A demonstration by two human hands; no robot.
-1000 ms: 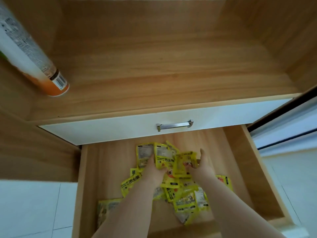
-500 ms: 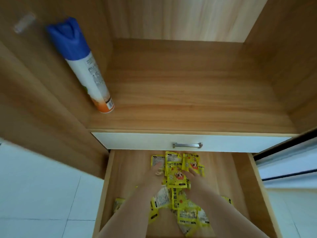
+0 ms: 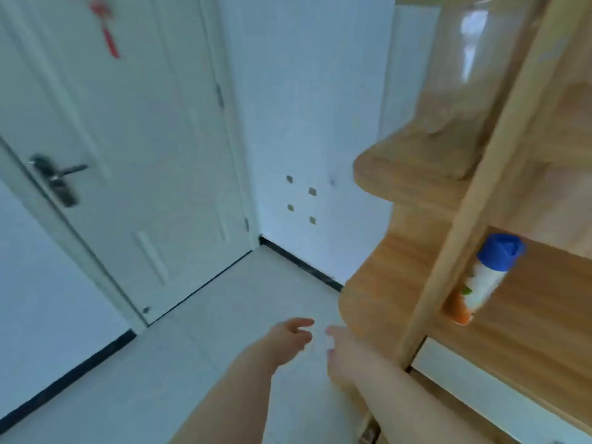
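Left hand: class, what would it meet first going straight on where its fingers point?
The left hand has bare floor ahead; probably the black baseboard first, beside the wooden cabinet, though depth is unclear.

The wooden cabinet is light brown with a visible grain and stands on the pale floor at the right. Its open side shelves end in rounded corners, one above another.

- One view only is given — a wide-angle camera worn on the head.
- It is pointed forward and down at the floor and a door.
- A shelf unit is caught close at the right; the left hand and right hand are seen near, low in the middle.
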